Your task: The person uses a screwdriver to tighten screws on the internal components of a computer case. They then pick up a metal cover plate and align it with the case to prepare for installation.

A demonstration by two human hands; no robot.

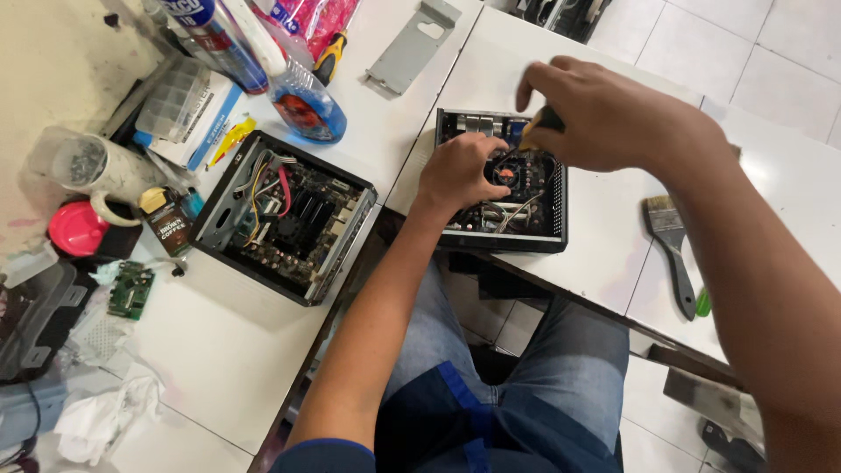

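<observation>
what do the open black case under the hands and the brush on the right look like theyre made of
Open black case: probably sheet metal with a matt black coat, judging by its thin, straight walls and perforated side. Brush: dark, smooth handle, plastic or painted wood, hard to tell; a dull grey band, likely metal, holds pale bristles.

Single head-worn view, looking steeply down from above, close over the tabletop point(604, 236), lap toward 6 o'clock

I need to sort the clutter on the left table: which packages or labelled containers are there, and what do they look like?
Spray can: top left, lying, blue and white.
Carton: below it, white and blue box.
Sachet: beside the mug, small, dark brown.
Bottle: clear blue, red label.
</observation>
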